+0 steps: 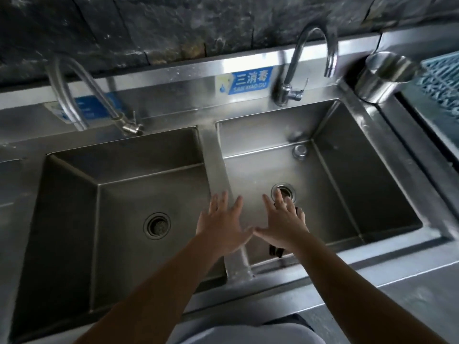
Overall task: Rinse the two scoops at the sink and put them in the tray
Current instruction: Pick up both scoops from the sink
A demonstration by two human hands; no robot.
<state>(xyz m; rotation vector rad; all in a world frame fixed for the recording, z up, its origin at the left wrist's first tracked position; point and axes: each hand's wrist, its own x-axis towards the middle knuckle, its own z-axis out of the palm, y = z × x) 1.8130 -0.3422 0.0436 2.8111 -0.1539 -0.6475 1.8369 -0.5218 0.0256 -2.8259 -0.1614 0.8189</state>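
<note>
Big stainless double sink (211,155) fills the view, two basins side by side, a gooseneck tap (313,63) standing over the right basin (347,189) and no water visible from it. Off to the right, a steel cup (382,78) on the ledge, and beyond it the corner of a blue slotted tray (442,80) — cut off by the frame edge, so how much room it has is anyone's guess.

Both arms reach in from below. Left hand (223,227) is spread flat, fingers splayed, over the divider between the basins, and it has nothing in it. Right hand (283,224) is splayed too, palm down over the right basin, just short of the drain (285,192).

Now the scoops — dark bits (276,250) poke out from under the right hand, one at the heel of the palm and another by the fingers near the drain. That reads like dark handles running near-to-far, toward the drain, directly beneath the right palm. So the right hand is the nearer one by a distance, and my call is it simply closes downward onto them.

Whether the hand is touching them or hovering just above, I cannot tell (the palm covers nearly everything). One scoop or two under there? Hidden as well, and no bowl shape shows.
</note>
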